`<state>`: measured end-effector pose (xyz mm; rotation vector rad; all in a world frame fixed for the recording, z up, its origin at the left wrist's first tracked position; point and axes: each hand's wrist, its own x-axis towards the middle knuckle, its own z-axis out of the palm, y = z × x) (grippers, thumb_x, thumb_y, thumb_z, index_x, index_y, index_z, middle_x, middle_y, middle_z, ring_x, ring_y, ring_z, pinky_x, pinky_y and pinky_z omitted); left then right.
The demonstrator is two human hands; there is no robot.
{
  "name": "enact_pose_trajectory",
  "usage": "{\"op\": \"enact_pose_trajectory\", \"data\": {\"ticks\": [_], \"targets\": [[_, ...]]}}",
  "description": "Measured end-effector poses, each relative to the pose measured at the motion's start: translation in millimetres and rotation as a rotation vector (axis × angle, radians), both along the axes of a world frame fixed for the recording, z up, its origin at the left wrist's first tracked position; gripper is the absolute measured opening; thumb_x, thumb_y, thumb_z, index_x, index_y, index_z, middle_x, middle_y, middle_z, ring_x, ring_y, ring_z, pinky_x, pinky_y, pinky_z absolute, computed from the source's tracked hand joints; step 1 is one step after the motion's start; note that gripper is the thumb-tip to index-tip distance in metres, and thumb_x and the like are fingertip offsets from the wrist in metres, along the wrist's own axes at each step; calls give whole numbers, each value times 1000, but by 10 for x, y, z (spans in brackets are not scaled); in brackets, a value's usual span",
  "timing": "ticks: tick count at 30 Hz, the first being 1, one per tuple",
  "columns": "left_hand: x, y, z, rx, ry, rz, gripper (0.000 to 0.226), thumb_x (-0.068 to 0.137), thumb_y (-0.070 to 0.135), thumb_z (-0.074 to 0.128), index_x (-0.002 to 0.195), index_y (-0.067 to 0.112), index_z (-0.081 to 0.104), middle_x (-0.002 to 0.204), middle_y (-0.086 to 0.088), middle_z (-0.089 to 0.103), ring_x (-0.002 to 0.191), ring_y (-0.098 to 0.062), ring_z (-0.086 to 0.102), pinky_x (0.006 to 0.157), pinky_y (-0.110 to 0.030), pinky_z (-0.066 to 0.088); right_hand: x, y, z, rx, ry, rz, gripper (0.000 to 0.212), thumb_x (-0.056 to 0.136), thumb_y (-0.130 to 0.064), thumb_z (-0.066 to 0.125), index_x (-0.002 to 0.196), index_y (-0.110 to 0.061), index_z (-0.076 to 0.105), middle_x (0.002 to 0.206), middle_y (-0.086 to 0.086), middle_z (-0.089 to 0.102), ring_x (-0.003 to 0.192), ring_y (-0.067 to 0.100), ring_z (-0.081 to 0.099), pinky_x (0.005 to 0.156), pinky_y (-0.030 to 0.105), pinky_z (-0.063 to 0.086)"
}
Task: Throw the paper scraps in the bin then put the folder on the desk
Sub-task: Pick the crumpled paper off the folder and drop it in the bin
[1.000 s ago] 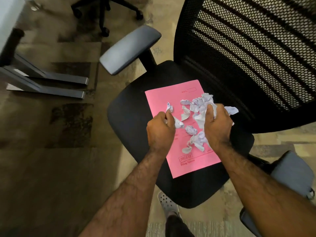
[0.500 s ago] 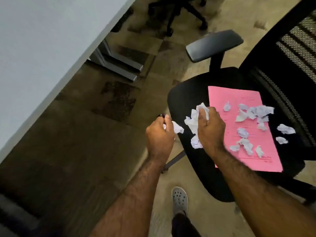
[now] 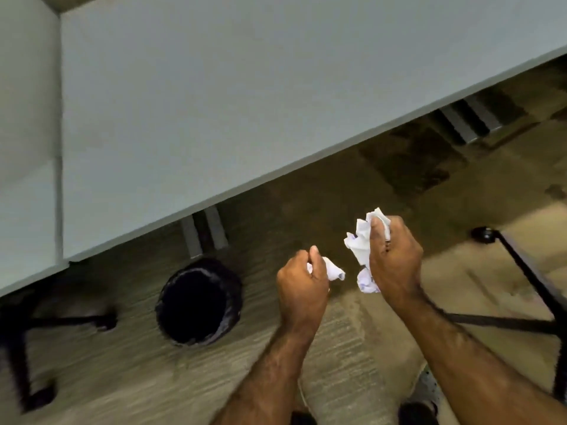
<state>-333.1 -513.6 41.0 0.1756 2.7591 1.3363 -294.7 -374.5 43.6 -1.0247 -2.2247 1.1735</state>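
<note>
Both hands (image 3: 349,268) clutch paper scraps (image 3: 363,250) near bin (image 3: 198,302).

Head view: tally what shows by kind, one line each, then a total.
Bare hands: 2, left and right, each shut on white crumpled paper scraps
Round black bin: 1
Pale grey desk: 1
Total: 4

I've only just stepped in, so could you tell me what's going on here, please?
A person is clearing up paper scraps. The left hand is closed on a small crumpled scrap, and the right hand grips a larger bunch of scraps. Both hands are above the carpet, to the right of the black bin, which stands on the floor beside the edge of the desk. Nothing has been dropped in yet. The folder is out of view.
</note>
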Motion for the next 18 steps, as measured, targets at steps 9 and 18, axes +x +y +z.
{"op": "enact_pose_trajectory", "data": {"ticks": [9, 18], "targets": [[-547, -2541, -785, -187, 66, 438, 38, 92, 20, 55, 58, 3, 52, 52, -16, 58, 47, -34, 55, 49, -32, 35, -1126, -2375, -699, -77, 9, 408, 19, 96, -25, 53, 90, -8, 60, 81, 6, 62, 71, 17, 56, 62, 17, 33], [-947, -3547, -1834, -448, 25, 604, 33, 93, 20, 58, 68, -1, 59, 61, -25, 63, 53, -43, 59, 47, -35, 35, -1666, -3685, -1875, -28, -156, 661, 43, 96, -49, 41, 111, -13, 60, 89, 20, 70, 79, 39, 66, 66, 35, 52]]}}
